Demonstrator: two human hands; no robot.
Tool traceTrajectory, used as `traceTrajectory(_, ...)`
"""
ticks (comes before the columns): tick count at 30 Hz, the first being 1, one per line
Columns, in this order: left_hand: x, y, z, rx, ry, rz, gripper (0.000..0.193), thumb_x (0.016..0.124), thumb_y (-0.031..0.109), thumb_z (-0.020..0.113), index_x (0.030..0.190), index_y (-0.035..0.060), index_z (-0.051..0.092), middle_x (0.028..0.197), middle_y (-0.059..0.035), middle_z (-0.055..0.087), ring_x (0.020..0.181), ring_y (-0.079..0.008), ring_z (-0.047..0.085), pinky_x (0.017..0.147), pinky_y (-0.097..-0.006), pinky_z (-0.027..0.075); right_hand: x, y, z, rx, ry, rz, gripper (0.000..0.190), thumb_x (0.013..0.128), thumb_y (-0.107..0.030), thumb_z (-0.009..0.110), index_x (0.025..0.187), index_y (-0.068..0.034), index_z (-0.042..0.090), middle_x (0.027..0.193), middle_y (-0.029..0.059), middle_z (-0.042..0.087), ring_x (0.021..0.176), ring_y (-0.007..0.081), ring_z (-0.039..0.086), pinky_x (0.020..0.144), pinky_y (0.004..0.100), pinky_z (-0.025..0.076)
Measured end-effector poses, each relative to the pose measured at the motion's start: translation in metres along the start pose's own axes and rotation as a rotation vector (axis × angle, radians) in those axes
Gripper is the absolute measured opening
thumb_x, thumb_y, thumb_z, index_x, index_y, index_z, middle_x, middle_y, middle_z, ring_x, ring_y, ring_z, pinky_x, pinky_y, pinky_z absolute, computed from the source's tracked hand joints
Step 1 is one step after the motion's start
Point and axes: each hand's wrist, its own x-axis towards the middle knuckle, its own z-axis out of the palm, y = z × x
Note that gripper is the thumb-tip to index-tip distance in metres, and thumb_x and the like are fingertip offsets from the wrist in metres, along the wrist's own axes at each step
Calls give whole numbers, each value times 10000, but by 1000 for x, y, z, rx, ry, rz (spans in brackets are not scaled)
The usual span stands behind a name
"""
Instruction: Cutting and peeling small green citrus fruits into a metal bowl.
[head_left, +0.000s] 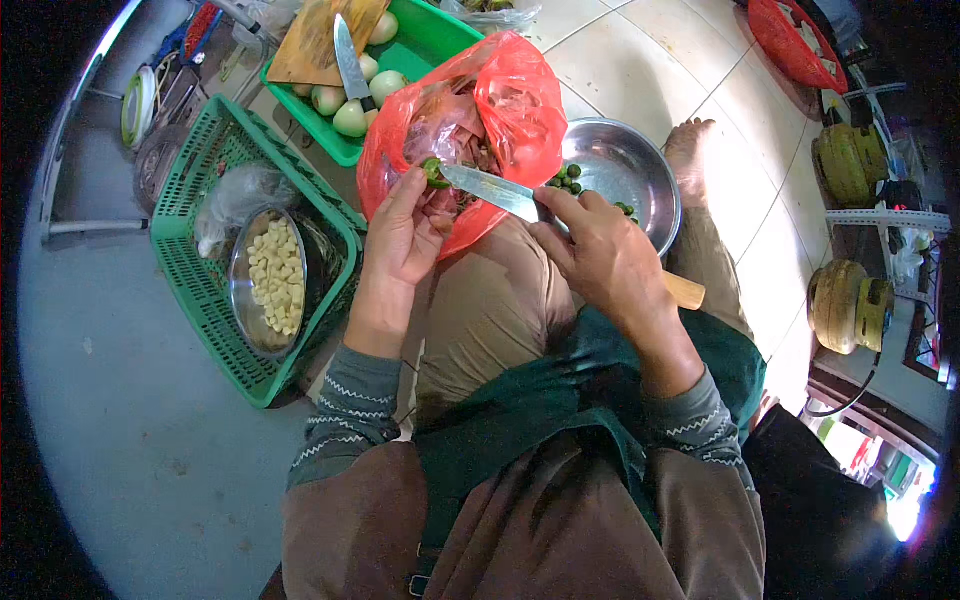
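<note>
Between the thumb and fingers of my left hand (409, 232) is a small green citrus fruit (434, 173), probably a lime. My right hand (607, 255) grips a knife with a wooden handle, and the tip of its steel blade (491, 189) meets the fruit. Under both hands lies an open red plastic bag (525, 97) holding thin peelings and scraps. Just beyond my right hand, a round steel bowl (660, 176) holds several small green fruits (568, 176), partly hidden by the hand.
To the left, a green plastic basket (202, 315) holds a metal bowl of peeled garlic cloves (276, 277) and a clear bag. A green tray (442, 30) carries peeled onions, a cutting board (311, 49) and a second knife (349, 60). Gas cylinders (836, 307) stand at the right.
</note>
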Motion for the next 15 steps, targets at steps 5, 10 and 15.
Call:
traceTrajectory(5, -4, 3, -4, 60, -8, 29, 212, 890, 191, 554, 1066, 76, 583, 929, -20, 625, 802, -113, 601, 522, -201, 443, 6, -8, -10, -85, -54, -5, 228, 837, -319, 566, 964, -130, 558, 726, 141, 546, 673, 327, 598, 548, 415, 494)
traceTrajectory(10, 0, 4, -3, 67, -1, -19, 217, 888, 218, 559, 1045, 71, 588, 898, -28, 632, 766, -123, 608, 519, -207, 447, 8, 10, -1, 99, -44, -54, 248, 836, -316, 569, 991, -123, 565, 770, 131, 561, 709, 321, 599, 597, 417, 497)
traceTrajectory(15, -4, 8, -7, -43, -37, -103, 201, 883, 239, 567, 995, 75, 600, 878, -37, 644, 764, -136, 616, 527, -228, 449, 8, 23, 15, 215, -35, -86, 291, 827, -325, 584, 1013, -101, 570, 778, 129, 557, 721, 309, 591, 616, 414, 485)
